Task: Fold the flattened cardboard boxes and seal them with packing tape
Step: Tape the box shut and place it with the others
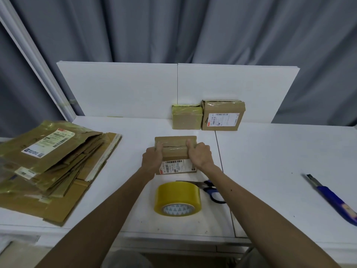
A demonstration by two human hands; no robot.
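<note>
A small brown cardboard box (175, 151) with a shipping label on its near side stands in the middle of the white table (135, 128). Its two top flaps lie closed with a seam between them. My left hand (152, 160) grips the box's left side, thumb pressing on the top flap. My right hand (199, 154) grips the right side the same way. A yellow roll of packing tape (177, 198) lies just in front of the box. A stack of flattened cardboard boxes (52, 167) lies at the left.
Two sealed boxes, a small one (187, 117) and a labelled one (222, 115), stand against the white back panel (119, 89). Blue-handled scissors (210, 189) lie right of the tape. A blue utility knife (332, 200) lies at the far right.
</note>
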